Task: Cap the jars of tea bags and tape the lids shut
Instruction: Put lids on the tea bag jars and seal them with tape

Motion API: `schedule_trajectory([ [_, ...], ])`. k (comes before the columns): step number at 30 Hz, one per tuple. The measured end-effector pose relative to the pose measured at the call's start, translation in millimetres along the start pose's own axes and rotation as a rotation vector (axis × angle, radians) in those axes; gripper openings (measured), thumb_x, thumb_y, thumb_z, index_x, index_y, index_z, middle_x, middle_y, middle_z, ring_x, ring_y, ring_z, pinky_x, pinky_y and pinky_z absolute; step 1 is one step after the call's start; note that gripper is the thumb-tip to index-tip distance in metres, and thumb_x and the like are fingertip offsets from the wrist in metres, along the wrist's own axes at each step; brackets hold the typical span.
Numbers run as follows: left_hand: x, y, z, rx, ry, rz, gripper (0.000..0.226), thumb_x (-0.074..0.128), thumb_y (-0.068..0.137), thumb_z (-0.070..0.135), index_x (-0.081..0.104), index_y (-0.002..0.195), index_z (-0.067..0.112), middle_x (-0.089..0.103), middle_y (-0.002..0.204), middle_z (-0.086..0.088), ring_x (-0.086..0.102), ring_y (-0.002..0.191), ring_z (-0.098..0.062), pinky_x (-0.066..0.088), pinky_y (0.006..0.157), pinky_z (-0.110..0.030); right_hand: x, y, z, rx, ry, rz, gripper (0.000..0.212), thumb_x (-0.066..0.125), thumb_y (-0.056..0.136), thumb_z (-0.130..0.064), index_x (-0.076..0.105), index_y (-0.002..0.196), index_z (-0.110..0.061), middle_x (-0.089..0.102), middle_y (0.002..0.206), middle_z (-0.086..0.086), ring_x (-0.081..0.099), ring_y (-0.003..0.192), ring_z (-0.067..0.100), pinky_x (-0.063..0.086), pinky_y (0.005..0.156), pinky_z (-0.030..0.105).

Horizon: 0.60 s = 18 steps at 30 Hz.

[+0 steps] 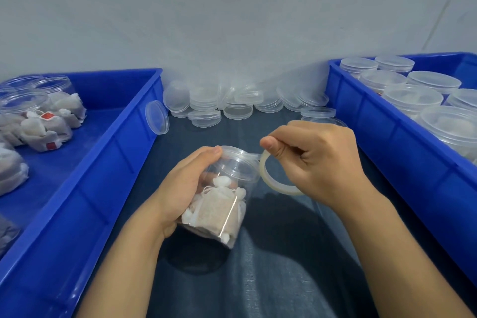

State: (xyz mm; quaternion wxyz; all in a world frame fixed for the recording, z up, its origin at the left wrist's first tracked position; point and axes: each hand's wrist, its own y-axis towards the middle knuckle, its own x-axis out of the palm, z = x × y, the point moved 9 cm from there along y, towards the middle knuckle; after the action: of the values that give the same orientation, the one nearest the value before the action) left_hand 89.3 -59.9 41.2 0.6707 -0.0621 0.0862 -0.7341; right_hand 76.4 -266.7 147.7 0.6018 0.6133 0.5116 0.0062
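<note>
A clear plastic jar full of tea bags is tilted above the dark table, its clear lid on. My left hand grips the jar's side, thumb up at the lid's rim. My right hand holds a roll of clear tape just right of the lid. A short strip of tape runs from the roll to the lid's edge.
A blue bin on the left holds several open jars of tea bags. A blue bin on the right holds several capped jars. Loose clear lids are piled at the back by the wall.
</note>
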Motion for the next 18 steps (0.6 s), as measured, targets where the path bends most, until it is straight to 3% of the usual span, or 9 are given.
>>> schedule_trajectory([
  [8, 1, 1, 2, 0.039, -0.028, 0.002, 0.045, 0.059, 0.101, 0.045, 0.069, 0.123, 0.008, 0.069, 0.119, -0.032, 0.072, 0.096, -0.035, 0.054, 0.098, -0.054, 1, -1, 7, 0.015, -0.048, -0.046, 0.039, 0.059, 0.101, -0.048, 0.073, 0.073, -0.026, 0.055, 0.059, -0.007, 0.050, 0.054, 0.015, 0.038, 0.049, 0.034],
  [15, -1, 1, -3, -0.013, -0.038, -0.001, 0.049, 0.058, 0.099, 0.049, 0.070, 0.126, 0.010, 0.068, 0.120, -0.036, 0.068, 0.112, -0.053, 0.048, 0.107, -0.065, 10, -3, 5, 0.067, -0.029, -0.165, 0.042, 0.060, 0.087, -0.073, 0.075, 0.077, -0.034, 0.068, 0.070, -0.012, 0.059, 0.064, 0.008, 0.048, 0.060, 0.036],
  [18, 1, 1, -5, -0.042, -0.039, -0.016, 0.061, 0.060, 0.092, 0.055, 0.066, 0.130, 0.008, 0.068, 0.121, -0.036, 0.070, 0.109, -0.051, 0.048, 0.107, -0.065, 10, -3, 4, 0.045, -0.054, -0.186, 0.049, 0.062, 0.080, -0.081, 0.075, 0.078, -0.034, 0.067, 0.072, -0.013, 0.060, 0.067, 0.008, 0.048, 0.062, 0.035],
])
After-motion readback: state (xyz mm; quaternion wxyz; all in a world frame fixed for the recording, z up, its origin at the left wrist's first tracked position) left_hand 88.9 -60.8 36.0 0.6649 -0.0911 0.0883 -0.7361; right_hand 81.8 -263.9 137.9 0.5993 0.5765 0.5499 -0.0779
